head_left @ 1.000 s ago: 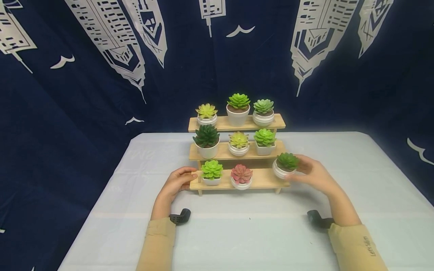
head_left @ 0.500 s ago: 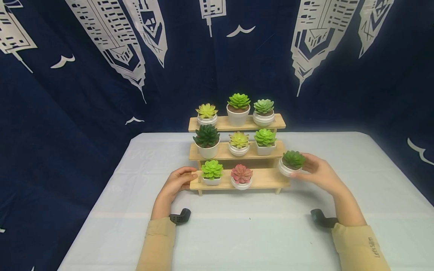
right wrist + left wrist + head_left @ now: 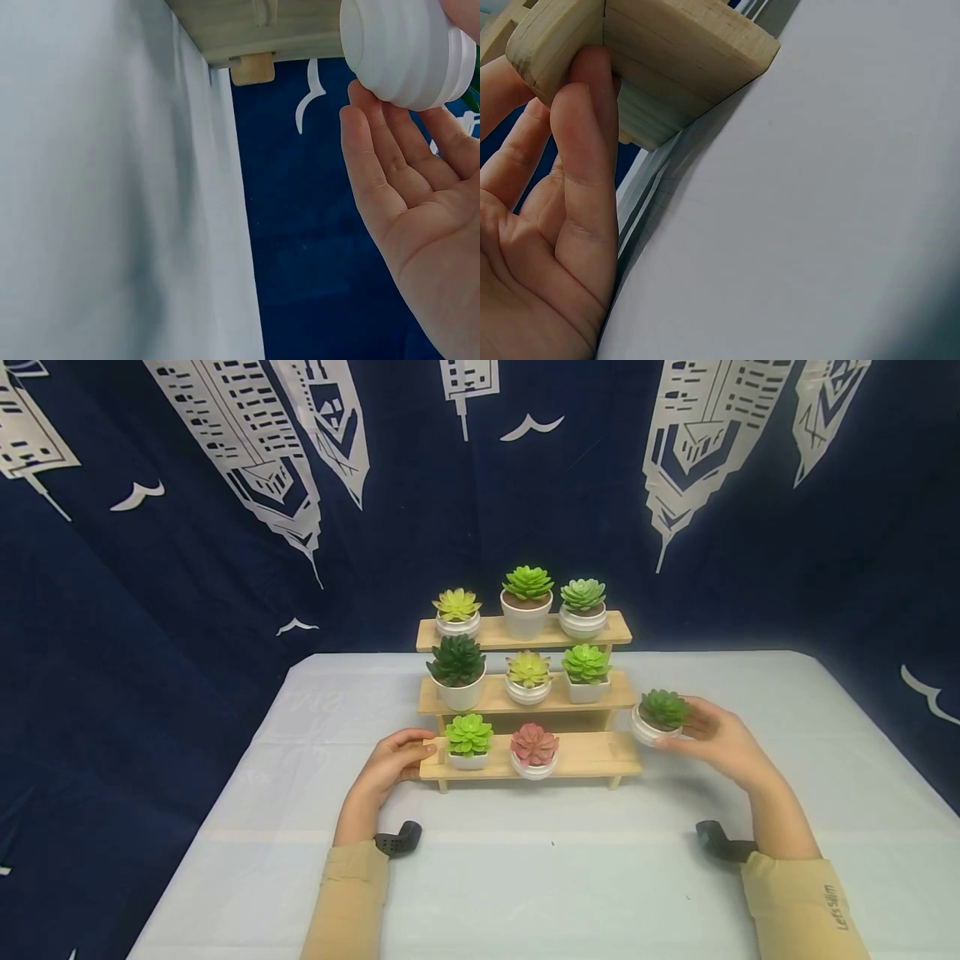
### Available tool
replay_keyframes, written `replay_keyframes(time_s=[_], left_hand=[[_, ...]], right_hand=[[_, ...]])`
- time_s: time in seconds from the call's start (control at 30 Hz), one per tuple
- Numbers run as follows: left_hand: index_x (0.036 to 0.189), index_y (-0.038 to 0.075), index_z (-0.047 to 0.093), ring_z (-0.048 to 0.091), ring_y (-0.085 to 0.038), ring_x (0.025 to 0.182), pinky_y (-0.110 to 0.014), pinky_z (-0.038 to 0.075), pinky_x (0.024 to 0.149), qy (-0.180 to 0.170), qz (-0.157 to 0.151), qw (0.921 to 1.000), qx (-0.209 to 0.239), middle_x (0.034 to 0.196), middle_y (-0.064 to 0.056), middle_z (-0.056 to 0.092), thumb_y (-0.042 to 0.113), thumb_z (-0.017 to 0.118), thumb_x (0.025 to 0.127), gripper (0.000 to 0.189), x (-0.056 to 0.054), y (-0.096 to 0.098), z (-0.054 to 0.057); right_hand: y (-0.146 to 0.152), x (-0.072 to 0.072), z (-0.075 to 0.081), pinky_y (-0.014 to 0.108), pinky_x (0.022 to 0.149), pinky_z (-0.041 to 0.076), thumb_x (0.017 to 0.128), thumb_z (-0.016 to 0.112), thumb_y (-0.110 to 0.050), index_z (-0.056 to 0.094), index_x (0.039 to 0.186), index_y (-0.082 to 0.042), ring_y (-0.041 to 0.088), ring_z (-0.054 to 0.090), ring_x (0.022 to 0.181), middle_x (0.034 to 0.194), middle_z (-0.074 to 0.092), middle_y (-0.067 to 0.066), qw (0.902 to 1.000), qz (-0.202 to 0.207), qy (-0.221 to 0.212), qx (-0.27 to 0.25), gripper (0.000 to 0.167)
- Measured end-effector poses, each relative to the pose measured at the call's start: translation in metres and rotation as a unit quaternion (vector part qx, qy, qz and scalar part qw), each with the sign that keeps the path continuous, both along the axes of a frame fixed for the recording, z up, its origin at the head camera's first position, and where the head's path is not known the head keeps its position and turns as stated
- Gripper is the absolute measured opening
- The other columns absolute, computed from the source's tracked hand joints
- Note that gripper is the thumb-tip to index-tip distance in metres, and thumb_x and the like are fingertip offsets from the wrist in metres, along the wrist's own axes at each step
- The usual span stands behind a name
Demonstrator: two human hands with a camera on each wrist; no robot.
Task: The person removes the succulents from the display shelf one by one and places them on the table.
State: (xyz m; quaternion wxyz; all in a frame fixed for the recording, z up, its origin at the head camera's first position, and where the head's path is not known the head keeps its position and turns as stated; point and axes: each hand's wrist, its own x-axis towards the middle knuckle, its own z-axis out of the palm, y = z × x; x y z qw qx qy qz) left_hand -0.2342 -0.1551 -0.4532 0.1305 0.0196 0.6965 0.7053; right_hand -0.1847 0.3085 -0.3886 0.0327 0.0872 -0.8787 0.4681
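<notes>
On the left of the head view is a dark blue cloth (image 3: 112,610) with white drawings, and beside it a white table (image 3: 547,877). In the middle, the left hand (image 3: 388,764) pinches the left end of the bottom step of a wooden plant stand (image 3: 588,756). The left wrist view shows the fingertips on the wood up close, at the upper left, but only the head view shows the little plants.

Next come the pots on the steps. On the left are a yellow-green plant (image 3: 457,607) on top, a very dark green one (image 3: 458,667) below it, and a bright green one (image 3: 468,739) at the bottom. The middle pots go green (image 3: 527,596), yellow-green (image 3: 528,675) and pink (image 3: 535,748). To their right are a pale green one (image 3: 582,603) and a bright green one (image 3: 586,671).

Right of the stand, the right hand (image 3: 716,739) grips a white pot with a green plant (image 3: 662,717). The right wrist view, at its upper right, shows the pot's flat bottom, hidden in the head view
</notes>
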Motion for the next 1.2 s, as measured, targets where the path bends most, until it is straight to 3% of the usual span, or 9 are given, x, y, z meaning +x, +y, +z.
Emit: replay_keyframes(time_s=[0.43, 0.57, 0.7, 1.2], left_hand=[[0.120, -0.002, 0.057, 0.063, -0.015, 0.074, -0.026, 0.052, 0.064, 0.002, -0.002, 1.0000, 0.000, 0.097, -0.003, 0.065, 0.010, 0.065, 0.087, 0.036, -0.001, 0.000, 0.000], [0.120, -0.002, 0.056, 0.062, -0.015, 0.074, -0.027, 0.052, 0.064, 0.002, -0.002, 1.0000, -0.002, 0.098, -0.003, 0.065, 0.010, 0.065, 0.087, 0.036, -0.001, 0.000, 0.001], [0.120, -0.001, 0.057, 0.062, -0.015, 0.075, -0.027, 0.052, 0.065, 0.003, -0.001, 1.0000, -0.004, 0.098, -0.003, 0.065, 0.010, 0.065, 0.087, 0.036, -0.001, 0.001, 0.002], [0.121, -0.002, 0.056, 0.062, -0.015, 0.076, -0.026, 0.052, 0.066, -0.002, -0.004, 1.0000, -0.005, 0.097, -0.002, 0.064, 0.011, 0.066, 0.087, 0.038, -0.001, 0.000, 0.000]], right_hand=[[0.008, -0.003, -0.009, 0.010, 0.078, 0.041, 0.084, 0.071, -0.023, 0.033, 0.138, 0.009, 0.046, 0.043, 0.120, 0.135, 0.042, 0.030, 0.9993, -0.009, -0.035, 0.000, 0.073], [0.010, -0.005, -0.014, 0.029, 0.088, 0.047, 0.084, 0.072, -0.024, 0.034, 0.138, 0.009, 0.046, 0.044, 0.120, 0.134, 0.043, 0.030, 0.9989, -0.017, -0.042, 0.007, 0.073], [0.009, -0.006, -0.019, 0.049, 0.094, 0.041, 0.084, 0.072, -0.026, 0.034, 0.138, 0.008, 0.045, 0.044, 0.120, 0.134, 0.043, 0.030, 0.9985, -0.023, -0.048, 0.012, 0.073], [0.008, -0.009, -0.030, 0.058, 0.093, 0.038, 0.084, 0.072, -0.026, 0.033, 0.137, 0.011, 0.050, 0.043, 0.118, 0.133, 0.041, 0.034, 0.9983, -0.024, -0.051, 0.013, 0.075]])
